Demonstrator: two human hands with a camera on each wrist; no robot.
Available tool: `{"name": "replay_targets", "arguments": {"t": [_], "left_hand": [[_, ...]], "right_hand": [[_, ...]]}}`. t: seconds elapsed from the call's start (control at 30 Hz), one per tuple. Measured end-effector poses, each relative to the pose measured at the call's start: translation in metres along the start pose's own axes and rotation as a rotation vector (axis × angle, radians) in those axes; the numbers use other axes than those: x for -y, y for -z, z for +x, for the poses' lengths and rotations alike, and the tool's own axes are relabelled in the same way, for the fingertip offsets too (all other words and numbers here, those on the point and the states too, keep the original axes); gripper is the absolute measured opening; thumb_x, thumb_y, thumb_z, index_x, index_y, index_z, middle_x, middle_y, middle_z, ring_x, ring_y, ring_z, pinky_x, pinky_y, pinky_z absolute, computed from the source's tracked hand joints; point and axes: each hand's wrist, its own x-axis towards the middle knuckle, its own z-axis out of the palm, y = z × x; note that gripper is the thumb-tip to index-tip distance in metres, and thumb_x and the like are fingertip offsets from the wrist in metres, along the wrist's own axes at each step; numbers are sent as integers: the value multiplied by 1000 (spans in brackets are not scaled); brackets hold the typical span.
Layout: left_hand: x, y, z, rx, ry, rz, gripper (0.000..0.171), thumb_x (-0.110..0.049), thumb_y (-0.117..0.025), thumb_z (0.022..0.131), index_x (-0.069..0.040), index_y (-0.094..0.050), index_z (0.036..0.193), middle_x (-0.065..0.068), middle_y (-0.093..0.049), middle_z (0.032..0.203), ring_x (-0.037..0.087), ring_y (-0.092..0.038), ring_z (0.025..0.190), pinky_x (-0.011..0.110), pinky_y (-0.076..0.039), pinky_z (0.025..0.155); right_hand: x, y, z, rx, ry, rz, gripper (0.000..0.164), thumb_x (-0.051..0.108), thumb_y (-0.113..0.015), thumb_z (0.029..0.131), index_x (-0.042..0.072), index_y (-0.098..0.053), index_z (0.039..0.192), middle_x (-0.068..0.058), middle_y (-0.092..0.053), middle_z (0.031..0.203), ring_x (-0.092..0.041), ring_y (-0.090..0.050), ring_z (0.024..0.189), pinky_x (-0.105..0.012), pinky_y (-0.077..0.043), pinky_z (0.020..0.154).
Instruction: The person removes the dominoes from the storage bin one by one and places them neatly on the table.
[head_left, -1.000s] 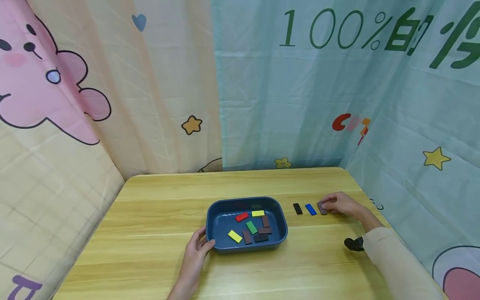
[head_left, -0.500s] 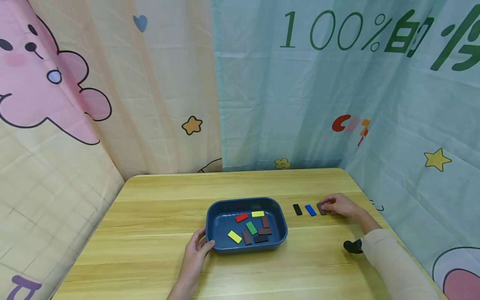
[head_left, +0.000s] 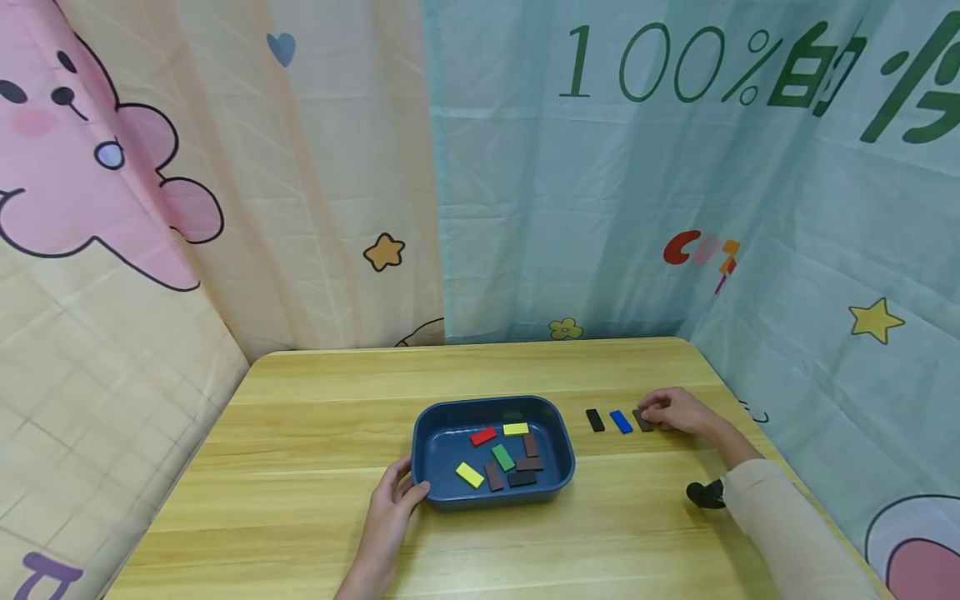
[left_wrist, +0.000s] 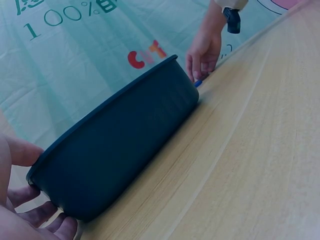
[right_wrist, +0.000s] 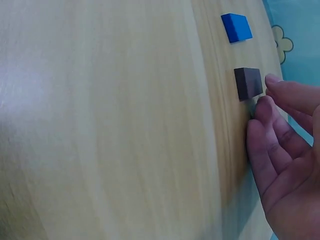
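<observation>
In the head view my left hand [head_left: 392, 500] grips the near left corner of a dark blue plastic basin [head_left: 420, 450], thumb on the rim. Its fingers [left_wrist: 40, 216] sit against the outer wall in the left wrist view. My right hand [head_left: 678, 410] has thumb and fingertips at the far right corner of a brown domino tile [head_left: 642, 420], which lies flat on the table. The right wrist view shows those tips close around the end of the brown tile [right_wrist: 248, 84]. Left of it lie a blue domino [head_left: 621, 422] and a black domino [head_left: 595, 420], making a spaced row.
Inside the basin lie several loose dominoes, among them a red one [head_left: 483, 436], a green one [head_left: 503, 457] and a yellow one [head_left: 469, 475]. The wooden table [head_left: 315, 433] meets printed curtains [head_left: 555, 208] at the back and sides. A black device [head_left: 706, 495] sits at the right sleeve.
The brown domino has shifted very slightly left under my right fingertips. My left hand and the basin stay where they were.
</observation>
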Motion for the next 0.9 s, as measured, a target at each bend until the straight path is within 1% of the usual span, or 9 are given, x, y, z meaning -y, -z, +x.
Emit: {"name": "replay_targets", "arguments": {"t": [0.13, 0.3, 0.47, 0.63, 0.77, 0.9], "left_hand": [[0, 0, 0, -2, -5, 3, 53, -5, -62, 101, 6, -43, 149, 27, -41, 154, 43, -44, 139, 30, -46, 103], [0, 1, 0, 1, -4, 3, 54, -5, -62, 101, 6, -42, 150, 27, -40, 155, 44, -43, 139, 35, -46, 106], [1, 1, 0, 6, -11, -4, 54, -5, -62, 101, 6, -42, 150, 27, -40, 155, 43, -44, 139, 34, -45, 106], [2, 1, 0, 5, -13, 0, 53, -5, -62, 101, 6, -43, 149, 27, -41, 154, 43, -45, 138, 32, -46, 104], [3, 1, 0, 7, -19, -3, 53, -4, -62, 101, 6, -43, 149, 27, -41, 154, 43, -45, 138, 31, -45, 103], [4, 0, 0, 7, -15, 3, 53, -5, -61, 101, 6, -42, 149, 27, -40, 154, 44, -44, 138, 39, -44, 108]], "right_hand": [[5, 4, 1, 14, -12, 27, 31, 10, -67, 101, -10, -63, 124, -12, -68, 103, -24, -63, 88, -37, -57, 77], [16, 7, 0, 37, 3, 13, 35, 11, -64, 103, -12, -60, 128, -13, -67, 106, -25, -63, 90, -39, -57, 79], [32, 3, 4, 81, 54, -16, 36, 10, -62, 103, -13, -59, 130, -15, -67, 109, -29, -65, 97, -43, -58, 81], [47, -3, 12, 116, 66, -13, 35, 10, -63, 103, -10, -60, 131, -15, -67, 110, -32, -66, 103, -46, -59, 84], [56, -8, 18, 139, 98, -20, 33, 9, -63, 103, -10, -61, 130, -16, -69, 109, -32, -65, 95, -44, -57, 79], [67, -14, 21, 177, 139, -17, 33, 9, -64, 103, -11, -62, 129, -17, -69, 109, -36, -64, 92, -48, -56, 80]]}}
